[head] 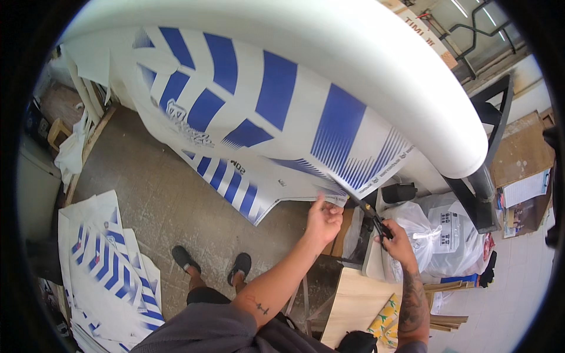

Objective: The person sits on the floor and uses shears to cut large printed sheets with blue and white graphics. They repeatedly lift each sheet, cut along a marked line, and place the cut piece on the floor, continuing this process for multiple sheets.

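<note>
A wide white sheet printed with blue stripes (276,84) hangs from a large white roll (423,88) and drapes down in front of me. My right hand (395,240) is closed on the black handles of a pair of scissors (367,207), whose blades reach into the sheet near its right edge. My left hand (325,218) is just left of the scissors, fingers curled at the sheet's lower edge, pinching it. Part of the blades is hidden by the sheet.
Cut printed sheets (110,273) lie piled at the lower left. A black metal stand (490,194) supports the roll's right end. White plastic bags (450,234) sit on the right, above a light wooden board (353,300) with a yellow patterned cloth (384,322). Open shelves stand farther right.
</note>
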A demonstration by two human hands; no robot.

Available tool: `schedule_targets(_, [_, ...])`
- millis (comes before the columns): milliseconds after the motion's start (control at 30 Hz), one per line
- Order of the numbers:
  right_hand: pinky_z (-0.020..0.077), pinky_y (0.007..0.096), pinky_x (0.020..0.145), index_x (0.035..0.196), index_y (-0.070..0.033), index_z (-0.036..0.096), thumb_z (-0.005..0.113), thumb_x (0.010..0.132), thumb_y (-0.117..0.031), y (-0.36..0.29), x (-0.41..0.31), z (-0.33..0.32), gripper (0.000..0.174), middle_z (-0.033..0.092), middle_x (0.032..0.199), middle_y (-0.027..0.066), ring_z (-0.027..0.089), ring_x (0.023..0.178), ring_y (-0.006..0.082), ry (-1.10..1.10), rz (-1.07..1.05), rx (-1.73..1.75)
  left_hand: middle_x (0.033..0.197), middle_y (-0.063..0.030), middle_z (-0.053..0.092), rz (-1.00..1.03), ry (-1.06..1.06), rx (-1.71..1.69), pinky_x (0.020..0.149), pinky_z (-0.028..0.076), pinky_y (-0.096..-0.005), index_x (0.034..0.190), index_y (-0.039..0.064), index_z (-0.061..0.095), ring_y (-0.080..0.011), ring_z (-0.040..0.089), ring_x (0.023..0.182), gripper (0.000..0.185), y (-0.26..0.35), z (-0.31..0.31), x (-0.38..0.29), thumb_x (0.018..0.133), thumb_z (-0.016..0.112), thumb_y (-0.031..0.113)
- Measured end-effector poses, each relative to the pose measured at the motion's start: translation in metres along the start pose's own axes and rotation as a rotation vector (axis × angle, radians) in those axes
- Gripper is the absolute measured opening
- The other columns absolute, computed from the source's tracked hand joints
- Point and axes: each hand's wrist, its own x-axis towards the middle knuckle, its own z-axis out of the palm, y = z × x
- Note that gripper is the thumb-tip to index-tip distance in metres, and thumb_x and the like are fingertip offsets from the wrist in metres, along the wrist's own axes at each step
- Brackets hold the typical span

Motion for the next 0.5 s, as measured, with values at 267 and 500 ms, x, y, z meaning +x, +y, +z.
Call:
schedule_targets(267, [0.0436,0.0225,0.067,0.094,0.001,0.054,0.068,0.074,-0.004,-0.053,0.039,0.037,0.024,0.055,0.077,-0.0009,0.050,0.072,0.0074,-0.017,0.029,0.062,0.064,0.0041,0.040,-0.046,0.295,0.380,0.037,0.022,-0.0178,0.082,0.012,0.047,-0.0041,0.035,0.047,0.011,0.011,-0.002,-0.007,0.088,0.056,0.010])
schedule_targets(500, [0.0436,0.0334,0.057,0.090,0.003,0.060,0.073,0.073,-0.021,-0.177,0.155,0.133,0.032,0.057,0.064,0.0104,0.054,0.057,0.0201,0.011,-0.230,-0.118,0.061,0.0053,0.037,-0.077,0.406,0.485,0.039,0.018,-0.0209,0.085,0.011,0.056,-0.0056,0.031,0.048,0.008,0.018,-0.019,-0.031,0.085,0.053,0.004])
